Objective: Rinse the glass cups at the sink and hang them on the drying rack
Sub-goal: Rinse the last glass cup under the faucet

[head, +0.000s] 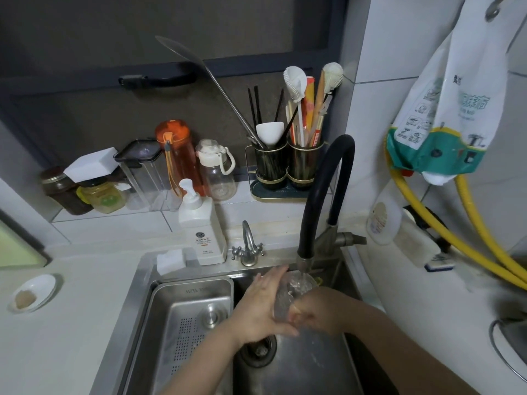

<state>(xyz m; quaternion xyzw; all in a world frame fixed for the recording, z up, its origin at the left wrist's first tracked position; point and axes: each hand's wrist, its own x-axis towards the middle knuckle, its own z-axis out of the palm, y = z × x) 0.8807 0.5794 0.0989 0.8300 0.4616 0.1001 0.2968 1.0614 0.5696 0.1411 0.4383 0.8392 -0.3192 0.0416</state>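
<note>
**Glass cup under the tap, both hands on it**

Over the sink (pixel 137 303) now, right of centre. Glass cup (pixel 288 297) held between two hands, directly beneath the spout of the black hose faucet (pixel 319 195), water running onto its upper end. Long axis tilted: mouth up and away toward the spout, base down and toward the body. Left hand (pixel 262 306) laid flat along the cup's left side, fingers pressed together and stretched up along the wall, thumb curled in under the base. Right hand (pixel 313 315) closed around the lower end from the right, fingers wrapped; just how tightly, hard to tell through the wet glass. Both touching the cup, neither nearer than the other, but the right looking like the carrying grip and the left more a steadying palm.

Stainless drain tray (pixel 194 315) sitting in the left half of the basin, just beside the left wrist. Soap dispenser (pixel 201 232) upright on the worktop behind the basin, well clear.

No drying rack in view. Judgement: rinse in progress, hanging not yet begun. Likely call for the coming move: tip the mouth downward to empty, lift clear of the spout, which hangs very close above the rim. Slippery glass, hard steel below; a knock against the spout or a slip the obvious risk.
</note>
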